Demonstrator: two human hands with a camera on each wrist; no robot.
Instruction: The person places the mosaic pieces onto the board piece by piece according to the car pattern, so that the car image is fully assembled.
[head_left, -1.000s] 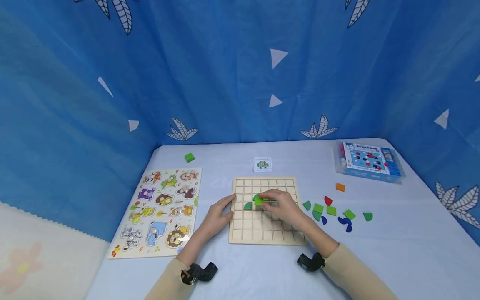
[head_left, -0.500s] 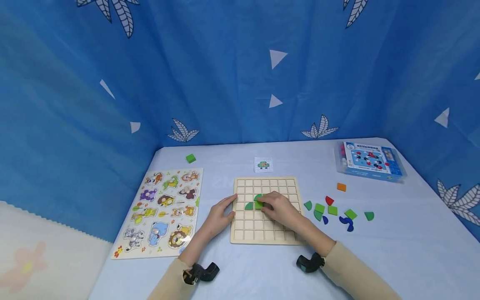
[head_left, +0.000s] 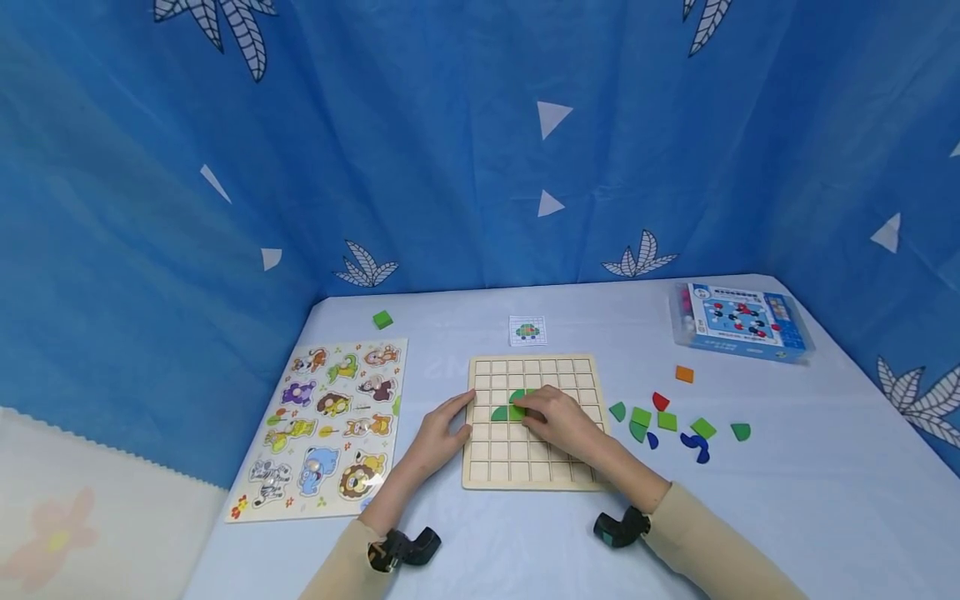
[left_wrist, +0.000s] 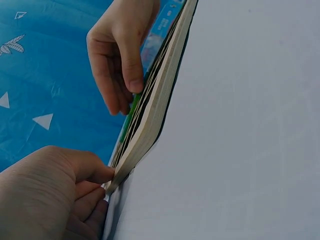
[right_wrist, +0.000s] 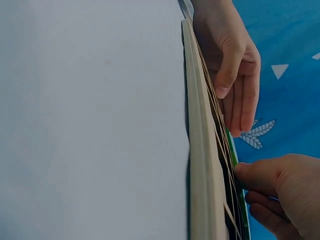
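A wooden grid board (head_left: 498, 473) lies flat on the table. My left hand (head_left: 435, 436) rests against its left edge, with thumb and fairly straight fingers touching the side. Over the middle of the board, my right hand (head_left: 561, 421) pinches a light green square tile (head_left: 516, 413), set down in a cell and partly covered by the fingertips. A dark green quarter-circle tile (head_left: 499, 413) sits in the cell to its left, and another quarter-circle tile (head_left: 517, 395) is just above. More green shows beside my right fingers, mostly hidden.
Loose tiles lie right of the board, including a red tile (head_left: 660, 402), an orange square (head_left: 684, 374) and blue curved pieces (head_left: 696, 446). A pattern card (head_left: 528, 331) lies behind the board. An animal puzzle (head_left: 315, 429) is left; a boxed set (head_left: 742, 323) is back right.
My right hand has lowered the light green square into its cell beside the quarter-circles and stays on it. My left hand keeps its place on the board's edge. The head view shifts slightly.
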